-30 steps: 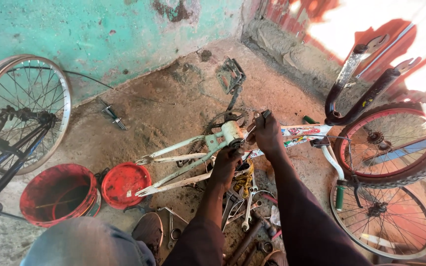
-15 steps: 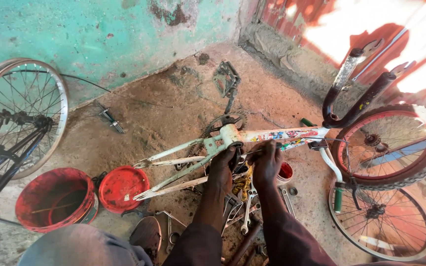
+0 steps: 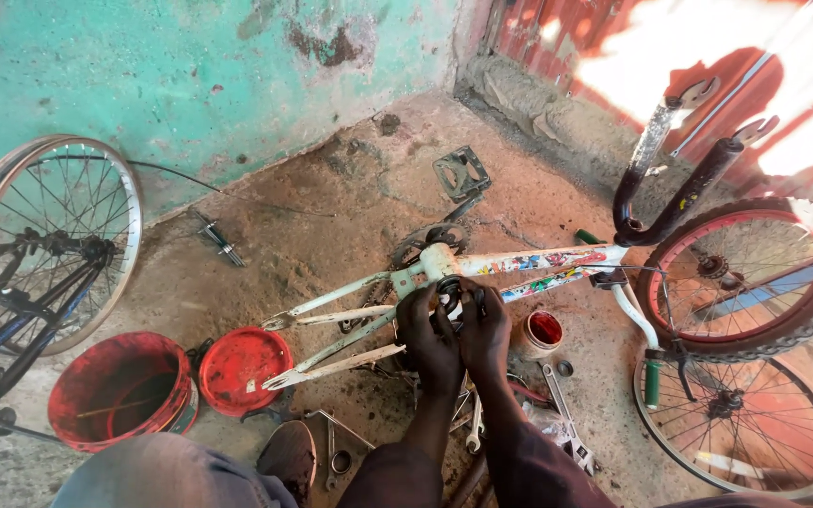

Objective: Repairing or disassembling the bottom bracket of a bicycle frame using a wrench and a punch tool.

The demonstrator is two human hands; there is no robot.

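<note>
A small white bicycle frame (image 3: 519, 265) with coloured stickers lies on its side on the dirt floor. Both my hands meet at its bottom bracket. My left hand (image 3: 428, 331) grips the frame by the crank hub. My right hand (image 3: 484, 329) presses a dark round part (image 3: 450, 293) against the same spot. A chainring (image 3: 416, 246) and a black pedal (image 3: 461, 173) stick out beyond the frame. Spanners (image 3: 557, 414) lie on the ground under my forearms.
A red bucket (image 3: 119, 390) and a red lid (image 3: 244, 369) sit at the left. A small tin of red grease (image 3: 542, 332) stands right of my hands. Wheels (image 3: 741, 277) lie at the right, another wheel (image 3: 44, 240) leans at the left. A teal wall (image 3: 190, 75) stands behind.
My hands have dropped from the top of the frame to the bottom bracket and closed together on it. The view has shifted slightly closer.
</note>
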